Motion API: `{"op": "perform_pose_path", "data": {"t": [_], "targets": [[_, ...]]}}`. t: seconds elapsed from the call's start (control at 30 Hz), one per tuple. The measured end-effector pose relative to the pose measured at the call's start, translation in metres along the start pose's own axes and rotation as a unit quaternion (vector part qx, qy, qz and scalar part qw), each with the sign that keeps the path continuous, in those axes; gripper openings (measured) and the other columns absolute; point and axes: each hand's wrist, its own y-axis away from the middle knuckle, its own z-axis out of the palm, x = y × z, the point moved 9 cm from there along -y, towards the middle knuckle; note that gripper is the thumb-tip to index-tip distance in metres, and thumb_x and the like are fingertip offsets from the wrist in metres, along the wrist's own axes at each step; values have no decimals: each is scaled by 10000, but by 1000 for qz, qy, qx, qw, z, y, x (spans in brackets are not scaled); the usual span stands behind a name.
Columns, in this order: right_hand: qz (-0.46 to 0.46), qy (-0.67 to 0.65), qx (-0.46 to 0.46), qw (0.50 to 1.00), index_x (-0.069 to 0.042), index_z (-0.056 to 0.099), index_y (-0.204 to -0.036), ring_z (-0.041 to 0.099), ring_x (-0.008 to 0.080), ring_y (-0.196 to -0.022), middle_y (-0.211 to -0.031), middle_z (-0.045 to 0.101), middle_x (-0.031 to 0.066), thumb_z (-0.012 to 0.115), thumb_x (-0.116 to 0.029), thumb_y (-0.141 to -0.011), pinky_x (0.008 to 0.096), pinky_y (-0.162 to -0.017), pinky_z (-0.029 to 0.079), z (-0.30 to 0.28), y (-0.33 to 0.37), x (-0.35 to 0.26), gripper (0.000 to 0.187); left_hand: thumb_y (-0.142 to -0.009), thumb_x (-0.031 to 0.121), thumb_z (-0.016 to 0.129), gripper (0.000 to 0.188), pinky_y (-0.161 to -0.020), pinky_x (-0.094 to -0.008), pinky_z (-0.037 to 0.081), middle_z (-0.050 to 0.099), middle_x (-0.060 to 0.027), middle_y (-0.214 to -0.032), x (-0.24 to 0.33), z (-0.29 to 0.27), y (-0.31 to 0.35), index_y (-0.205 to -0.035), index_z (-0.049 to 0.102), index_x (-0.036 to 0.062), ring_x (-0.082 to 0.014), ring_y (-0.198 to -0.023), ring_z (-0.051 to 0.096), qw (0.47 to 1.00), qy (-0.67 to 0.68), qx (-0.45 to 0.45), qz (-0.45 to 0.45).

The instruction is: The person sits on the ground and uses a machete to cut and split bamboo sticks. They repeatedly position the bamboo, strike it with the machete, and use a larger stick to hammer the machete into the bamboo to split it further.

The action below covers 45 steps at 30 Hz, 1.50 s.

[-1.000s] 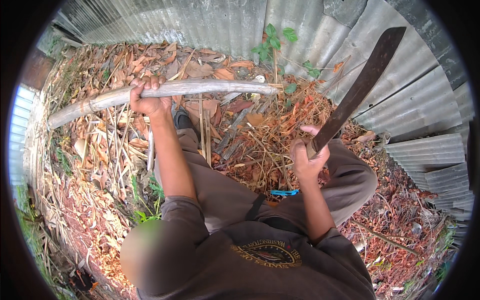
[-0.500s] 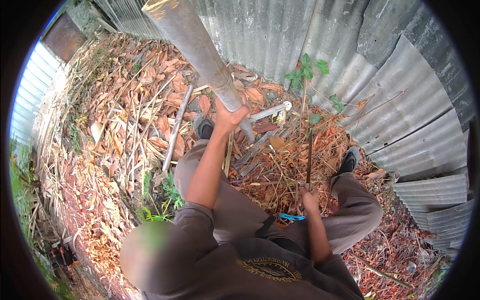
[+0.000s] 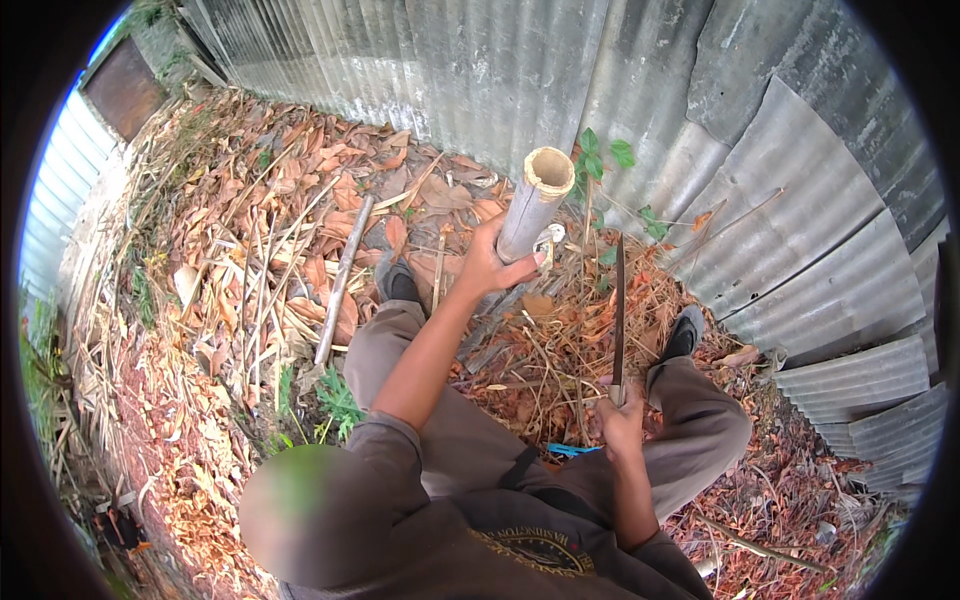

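Over leaves (image 3: pixel 235 190) before the far wall (image 3: pixel 480 80), grips a pole (image 3: pixel 528 222) in the left hand (image 3: pixel 492 264), hollow end up. Holds a machete (image 3: pixel 619 320) in the right hand (image 3: pixel 624 424), nearer and to the right.

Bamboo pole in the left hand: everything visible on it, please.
The bamboo pole looks grey and weathered outside, with a hollow, open upper end and a pale tan, uneven rim. It is held steeply, leaning slightly, with that end toward the camera. The left hand grips it below the rim. Its lower end is hidden, so ground contact cannot be told.
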Motion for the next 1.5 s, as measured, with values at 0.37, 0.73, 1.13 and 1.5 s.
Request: {"op": "perform_pose_path", "data": {"t": [0.37,0.73,1.13,1.5], "targets": [[-179,14,-93,979,-13,502,-1176,396,27,-421,-552,450,-52,494,104,-784,207,-398,305,43,64,-123,409,-755,199,774,402,-722,-292,502,645,-74,-898,-16,-4,4,-1023,562,-12,-133,-800,627,998,28,41,47],[-207,-6,-108,972,13,475,-1205,404,20,-423,-546,461,-50,484,108,-799,193,-405,307,49,84,-138,417,-876,386,648,471,-633,-256,477,599,-39,-796,28,-11,8,-1049,548,-41,-100,-703,574,981,108,48,151],[-174,-16,-91,980,12,483,-1210,393,17,-436,-588,425,-59,485,123,-789,188,-411,299,41,91,-127,435,-846,162,734,230,-598,-255,481,629,-20,-777,-7,-7,-15,-941,583,18,-90,-643,594,979,67,187,38],[-278,120,-123,945,-11,512,-1197,332,-3,-576,-659,381,-89,590,66,-775,184,-532,250,75,116,-233,436,-772,105,727,247,-635,-294,512,673,-93,-770,1,5,-4,-935,583,-12,-156,-684,656,961,-56,261,71]]}}
